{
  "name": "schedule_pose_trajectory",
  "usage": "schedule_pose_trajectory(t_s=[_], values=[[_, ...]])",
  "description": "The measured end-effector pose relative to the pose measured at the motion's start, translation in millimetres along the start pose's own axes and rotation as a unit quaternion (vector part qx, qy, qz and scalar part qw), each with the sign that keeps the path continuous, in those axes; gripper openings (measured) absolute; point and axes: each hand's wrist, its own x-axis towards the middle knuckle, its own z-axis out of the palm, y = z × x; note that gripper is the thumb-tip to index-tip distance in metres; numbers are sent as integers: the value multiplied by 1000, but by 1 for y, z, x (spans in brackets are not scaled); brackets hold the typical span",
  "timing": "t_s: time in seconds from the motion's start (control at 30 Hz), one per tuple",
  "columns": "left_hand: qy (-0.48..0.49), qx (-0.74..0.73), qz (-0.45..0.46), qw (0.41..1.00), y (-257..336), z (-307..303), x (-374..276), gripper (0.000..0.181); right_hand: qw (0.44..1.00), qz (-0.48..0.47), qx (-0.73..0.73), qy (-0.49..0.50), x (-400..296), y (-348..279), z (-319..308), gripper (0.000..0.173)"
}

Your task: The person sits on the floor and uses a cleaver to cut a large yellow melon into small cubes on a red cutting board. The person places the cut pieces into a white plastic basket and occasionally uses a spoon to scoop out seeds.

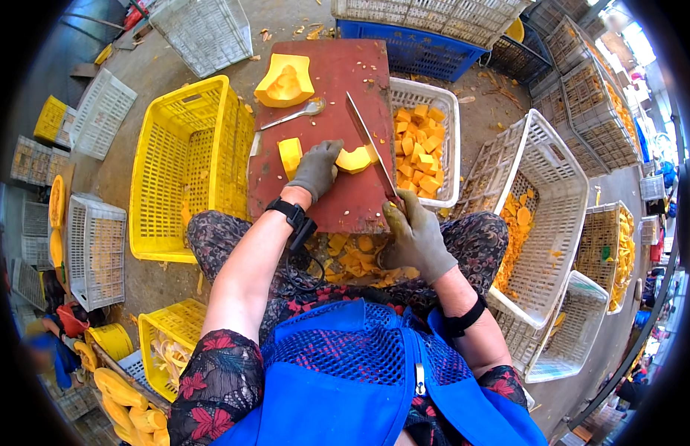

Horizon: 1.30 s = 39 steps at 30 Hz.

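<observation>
On a red cutting board [345, 206], my gloved left hand [318, 167] presses on a curved piece of peeled pumpkin [353, 160]. My gloved right hand [416, 234] grips the handle of a long kitchen knife [363, 121]. Its blade crosses the right end of that piece. Left of my left hand stands another pumpkin piece [290, 156]. Farther up the board lie a metal spoon [295, 113] and a large hollowed pumpkin chunk [285, 81]. Pumpkin cubes [418, 148] partly fill a white crate [454, 139] against the board's right side.
A yellow crate [219, 161] stands left of the board. To the right, a white crate [568, 184] holds orange scraps. A blue crate [412, 50] sits beyond the board. Peelings [359, 259] lie between my legs. Whole peeled pumpkins [125, 401] are piled at lower left, near another person.
</observation>
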Motion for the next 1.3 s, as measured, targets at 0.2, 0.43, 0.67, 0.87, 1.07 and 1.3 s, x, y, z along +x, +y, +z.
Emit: schedule_pose_trajectory(t_s=[0.2, 0.43, 0.67, 0.87, 1.07, 1.3], values=[[-48, 9, -18, 999, 7, -5, -3, 43, 997, -30, -61, -29, 17, 66, 31, 35], [28, -35, -109, 993, 22, 2, -12, 40, 996, -57, -64, 25, 9, 31, 19, 37], [73, -83, -143, 984, 15, 15, -22, 39, 997, 43, -37, -45, 9, 12, 30, 35], [68, -43, -141, 987, 30, 5, -20, 36, 998, -18, -46, -46, 17, 59, 44, 38], [69, -86, -204, 973, 41, 35, 9, 33, 994, 36, -100, 25, 42, 44, 8, 39], [49, -128, -122, 983, 94, 9, 28, 58, 977, 28, -85, 195, 63, 49, -26, 38]])
